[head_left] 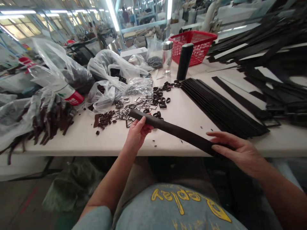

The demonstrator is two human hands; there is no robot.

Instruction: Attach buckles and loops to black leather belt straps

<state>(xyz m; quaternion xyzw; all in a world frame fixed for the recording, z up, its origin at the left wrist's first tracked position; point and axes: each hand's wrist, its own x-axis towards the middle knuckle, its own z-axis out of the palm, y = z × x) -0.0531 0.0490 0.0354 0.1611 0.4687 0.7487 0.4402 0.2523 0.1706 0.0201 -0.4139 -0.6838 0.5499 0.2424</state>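
Observation:
A long black leather strap [176,131] stretches between my two hands over the table's front edge. My left hand [140,127] pinches it close to its left end, thumb on top. At the other end, my right hand [236,150] grips the strap between thumb and fingers, hiding that end in part. Just beyond my left hand lie metal buckle frames [124,111] in a loose heap. Several black loops [161,95] are scattered behind the strap. To the right, a row of stacked black straps [220,108] lies on the white table [115,140].
Small brown loops [105,119] and plastic bags [107,67] crowd the left side, beside dark brown straps [50,118]. A glass bottle [167,59], a black flask [185,62] and a red basket [195,44] stand at the back. More black strips [268,54] pile up far right.

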